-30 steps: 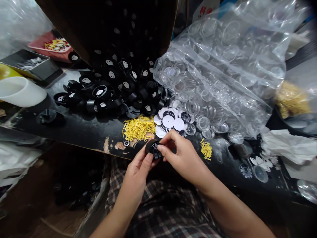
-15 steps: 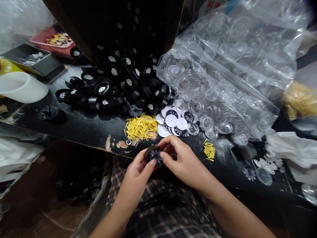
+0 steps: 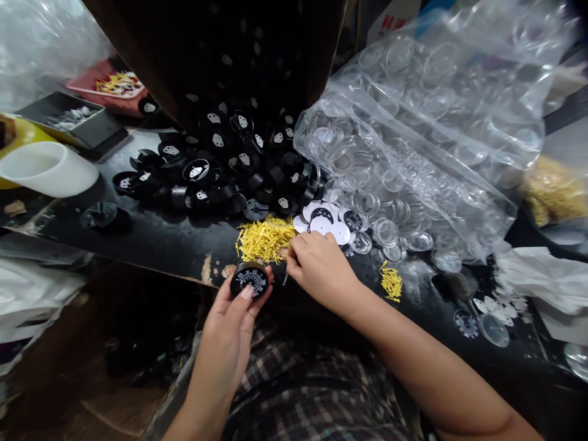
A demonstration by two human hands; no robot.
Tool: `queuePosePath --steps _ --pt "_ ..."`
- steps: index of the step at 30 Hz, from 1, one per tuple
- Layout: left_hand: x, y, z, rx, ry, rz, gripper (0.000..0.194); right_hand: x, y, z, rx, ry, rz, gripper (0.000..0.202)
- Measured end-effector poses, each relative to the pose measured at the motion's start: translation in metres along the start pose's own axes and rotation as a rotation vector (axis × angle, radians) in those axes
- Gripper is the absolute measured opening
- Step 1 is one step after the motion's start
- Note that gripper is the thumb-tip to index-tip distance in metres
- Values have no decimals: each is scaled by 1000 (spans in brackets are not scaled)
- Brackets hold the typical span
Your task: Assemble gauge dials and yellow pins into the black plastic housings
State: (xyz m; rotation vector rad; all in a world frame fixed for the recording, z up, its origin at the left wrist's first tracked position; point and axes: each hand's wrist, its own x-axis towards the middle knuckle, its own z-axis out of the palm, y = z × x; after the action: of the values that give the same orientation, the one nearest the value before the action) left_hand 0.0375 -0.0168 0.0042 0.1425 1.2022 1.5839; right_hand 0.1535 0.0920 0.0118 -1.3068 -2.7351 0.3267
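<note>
A round black gauge housing with a printed dial face (image 3: pixel 249 278) rests in my left hand (image 3: pixel 234 318), the thumb lying on the dial and the fingers wrapped behind it. My right hand (image 3: pixel 321 269) is closed beside the pile of yellow pointers (image 3: pixel 264 239), its fingertips at the pile's right edge. A thin light-coloured bit shows below those fingertips; what they pinch, if anything, I cannot make out. Just beyond the right hand lie loose dial discs (image 3: pixel 340 233), some white side up and others black with printed scales.
Many black housings (image 3: pixel 199 170) are heaped at the back. Clear round covers (image 3: pixel 386 231) spill from a plastic bag (image 3: pixel 436 116) on the right. A smaller yellow pointer pile (image 3: pixel 390 282) lies right. A white cup (image 3: pixel 50 168), grey tray (image 3: pixel 68 119) and pink basket (image 3: pixel 110 89) stand left.
My right hand has left the gauge housing and moved up to the yellow pointers. My left hand has carried the housing to the left, with its dial now more exposed.
</note>
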Motion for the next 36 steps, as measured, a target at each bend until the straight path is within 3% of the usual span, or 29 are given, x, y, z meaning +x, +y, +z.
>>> queuePosePath --steps 5,10,16,19,23,26,29,36 --pt "4 -2 10 -56 -87 -52 28 -19 6 -4 162 7 41 7" --pt "3 1 8 -20 -30 64 22 -25 9 -8 175 -11 125 8" --pt "-2 -3 4 -13 -8 -1 26 -13 -4 -4 2 -8 8 13" --pt "-2 -4 4 -47 -31 -65 24 -8 -4 -5 21 -37 -2 10" --pt "-1 -3 9 -168 -79 -274 25 -15 1 -8 372 -64 48 7" --pt "-2 -3 13 -204 -110 -333 24 -26 2 -10 517 -8 76 6" --pt "-4 -2 15 -180 -146 -277 25 -35 1 -12 416 52 49 7" --pt "-3 2 16 -250 -166 -414 26 -42 4 -12 326 173 -67 12"
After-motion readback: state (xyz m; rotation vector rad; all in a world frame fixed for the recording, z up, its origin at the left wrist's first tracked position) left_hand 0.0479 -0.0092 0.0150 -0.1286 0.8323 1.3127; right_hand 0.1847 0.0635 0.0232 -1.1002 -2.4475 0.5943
